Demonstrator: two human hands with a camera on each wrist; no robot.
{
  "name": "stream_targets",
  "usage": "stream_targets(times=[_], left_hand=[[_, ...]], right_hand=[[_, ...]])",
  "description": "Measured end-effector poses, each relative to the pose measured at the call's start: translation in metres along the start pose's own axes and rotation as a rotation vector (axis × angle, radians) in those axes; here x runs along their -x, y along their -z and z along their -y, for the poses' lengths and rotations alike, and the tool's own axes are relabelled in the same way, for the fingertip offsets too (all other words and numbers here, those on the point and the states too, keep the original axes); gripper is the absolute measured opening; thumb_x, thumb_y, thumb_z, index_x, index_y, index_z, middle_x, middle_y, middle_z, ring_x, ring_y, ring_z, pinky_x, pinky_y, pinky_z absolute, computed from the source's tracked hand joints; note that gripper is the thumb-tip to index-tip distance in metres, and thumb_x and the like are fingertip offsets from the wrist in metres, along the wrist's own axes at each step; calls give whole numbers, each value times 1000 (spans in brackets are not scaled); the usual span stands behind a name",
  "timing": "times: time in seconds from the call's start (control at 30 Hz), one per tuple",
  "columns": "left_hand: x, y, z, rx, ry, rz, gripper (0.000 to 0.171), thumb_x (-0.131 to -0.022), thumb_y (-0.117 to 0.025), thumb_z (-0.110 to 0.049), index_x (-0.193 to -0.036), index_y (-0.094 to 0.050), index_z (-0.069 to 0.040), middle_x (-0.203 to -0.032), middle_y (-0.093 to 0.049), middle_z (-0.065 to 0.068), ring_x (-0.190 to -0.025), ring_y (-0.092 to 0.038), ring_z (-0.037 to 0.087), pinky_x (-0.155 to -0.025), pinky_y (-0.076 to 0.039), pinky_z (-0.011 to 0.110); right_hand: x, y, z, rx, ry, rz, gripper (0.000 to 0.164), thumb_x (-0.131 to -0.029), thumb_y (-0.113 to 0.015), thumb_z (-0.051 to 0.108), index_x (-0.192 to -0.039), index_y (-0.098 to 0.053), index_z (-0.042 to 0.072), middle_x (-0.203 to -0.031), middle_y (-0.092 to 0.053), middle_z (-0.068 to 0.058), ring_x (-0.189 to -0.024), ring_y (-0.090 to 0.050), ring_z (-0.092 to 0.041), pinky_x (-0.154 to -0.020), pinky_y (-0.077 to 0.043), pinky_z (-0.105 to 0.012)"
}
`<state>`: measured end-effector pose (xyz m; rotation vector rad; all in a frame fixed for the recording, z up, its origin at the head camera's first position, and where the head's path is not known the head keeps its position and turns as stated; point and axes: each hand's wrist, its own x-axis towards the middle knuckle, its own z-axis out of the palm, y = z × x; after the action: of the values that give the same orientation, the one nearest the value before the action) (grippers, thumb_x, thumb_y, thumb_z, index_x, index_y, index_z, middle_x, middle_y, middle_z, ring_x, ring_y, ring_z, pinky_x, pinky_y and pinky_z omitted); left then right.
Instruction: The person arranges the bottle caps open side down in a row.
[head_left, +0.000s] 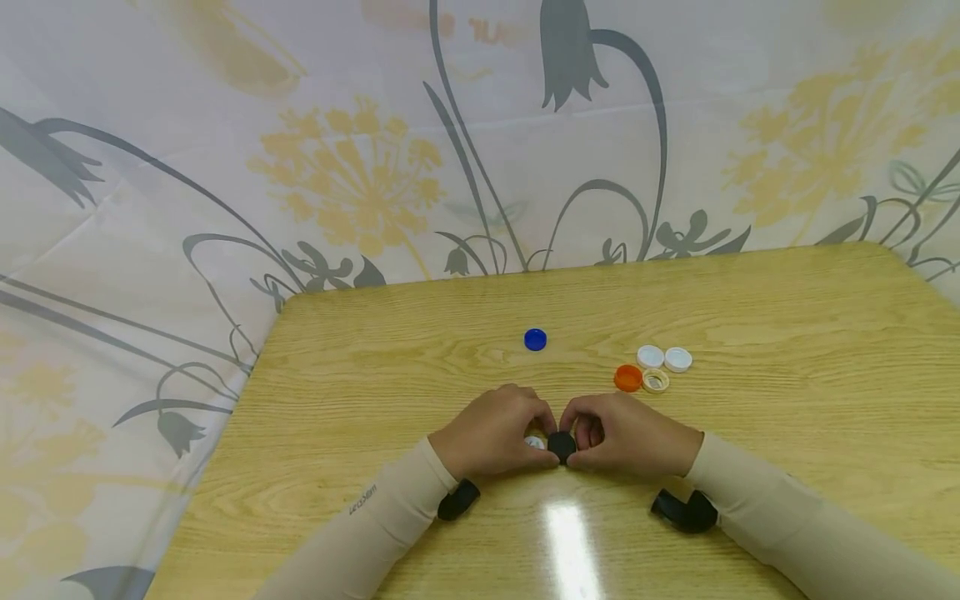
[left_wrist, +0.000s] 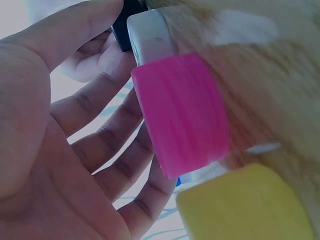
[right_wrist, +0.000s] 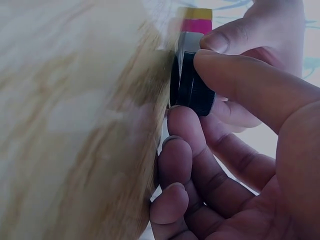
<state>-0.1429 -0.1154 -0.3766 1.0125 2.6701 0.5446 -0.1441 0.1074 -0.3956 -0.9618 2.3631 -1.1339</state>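
A black bottle cap (head_left: 561,447) sits on the wooden table between both hands. From its left side my left hand (head_left: 495,433) pinches it with thumb and forefinger. My right hand (head_left: 630,433) grips the same cap from the right, its other fingers curled near the tabletop. Beside the black cap, partly covered by the left hand, is a white cap (head_left: 533,442). The left wrist view shows a pink cap (left_wrist: 180,115) next to the white one, then a yellow cap (left_wrist: 245,205), in a row under the left palm. In the head view the left hand hides the pink and yellow caps.
A blue cap (head_left: 535,339) lies farther back. To the right is a cluster: an orange cap (head_left: 627,378), a cream cap (head_left: 656,381) and two white caps (head_left: 650,357). A flowered cloth (head_left: 495,167) hangs behind the table (head_left: 360,333).
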Motion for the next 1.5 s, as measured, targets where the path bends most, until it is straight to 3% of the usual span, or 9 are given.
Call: stream_targets(times=[0.4,1.0,1.13,1.27,1.5], left_hand=[[0,-3,-2,-47,9,-12,25,-82,-83,-40,-98,-74,-22,-95,-65,-12,-86,-52,5,-72,-43,19],[0,-3,-2,-25,-1,-5,32,-80,-84,-40,-100,-74,-18,-97,-67,-9,-91,-57,7,-79,-48,19],[3,4,0,18,1,24,38,-81,-84,-41,-106,-74,-15,-101,-70,-7,-90,-60,6,-80,-49,18],[9,17,3,76,57,39,36,-89,-76,-40,-113,-73,-13,-109,-72,-4,-97,-65,9,-85,-52,22],[16,35,6,118,126,-80,30,-97,-67,-36,-116,-71,-14,-114,-72,-3,-97,-65,11,-84,-54,26]], right_hand=[[0,-1,2,18,-8,6,24,-83,-81,19,-99,-65,13,-74,-56,8,-66,-51,-2,-61,-46,-20],[0,0,0,34,9,21,23,-83,-81,16,-99,-65,12,-74,-56,9,-65,-50,-1,-61,-46,-20],[0,3,2,39,14,26,24,-84,-80,17,-101,-65,13,-75,-57,10,-67,-52,-1,-63,-48,-21],[0,7,2,53,12,9,23,-88,-77,20,-105,-65,10,-79,-61,9,-71,-56,0,-67,-51,-22],[-6,18,3,143,9,-109,14,-92,-72,15,-104,-69,8,-84,-66,9,-75,-59,-1,-69,-53,-23]])
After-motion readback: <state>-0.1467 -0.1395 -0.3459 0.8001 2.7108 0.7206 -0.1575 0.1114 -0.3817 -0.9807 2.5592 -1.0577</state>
